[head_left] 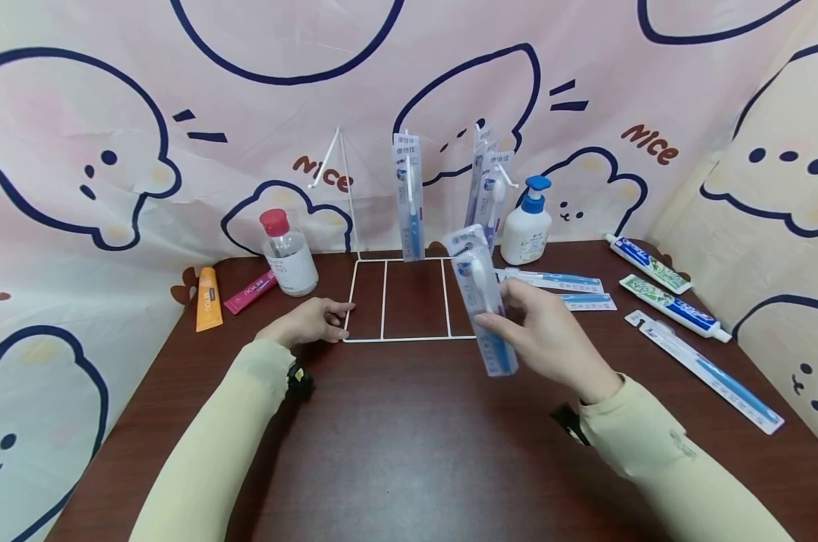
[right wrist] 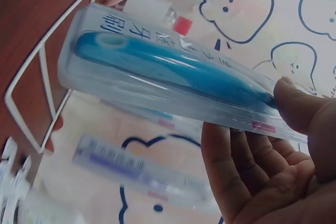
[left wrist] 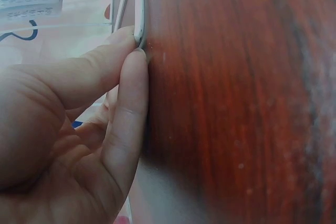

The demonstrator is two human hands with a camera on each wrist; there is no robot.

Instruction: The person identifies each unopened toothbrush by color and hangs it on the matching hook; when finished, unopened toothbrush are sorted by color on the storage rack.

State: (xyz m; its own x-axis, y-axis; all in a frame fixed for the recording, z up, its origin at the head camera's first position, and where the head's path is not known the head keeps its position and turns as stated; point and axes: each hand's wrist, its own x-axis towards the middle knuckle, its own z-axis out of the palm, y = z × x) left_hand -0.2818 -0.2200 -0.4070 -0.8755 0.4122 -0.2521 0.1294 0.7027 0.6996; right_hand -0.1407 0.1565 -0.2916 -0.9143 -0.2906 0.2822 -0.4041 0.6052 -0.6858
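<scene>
My right hand point(head_left: 551, 331) grips a packaged toothbrush point(head_left: 476, 293) with a blue handle, thumb on one face and fingers behind. It is held tilted over the front right part of a white wire display rack point(head_left: 409, 339); in the right wrist view its clear blister point(right wrist: 157, 72) is close up. My left hand point(head_left: 314, 320) pinches the rack's front left base corner between thumb and finger, as the left wrist view shows. One packaged toothbrush point(head_left: 409, 196) hangs from the rack's middle hook. Several more, one with a purple handle point(right wrist: 113, 161), hang at the right hook.
Right of the rack lie packaged toothbrushes point(head_left: 707, 369) and two toothpaste tubes point(head_left: 673, 305). A white pump bottle point(head_left: 526, 229) stands behind. To the left are a red-capped bottle point(head_left: 292, 260), a pink tube point(head_left: 249, 292) and an orange tube point(head_left: 208, 301). A patterned cloth point(head_left: 259, 135) backs the table.
</scene>
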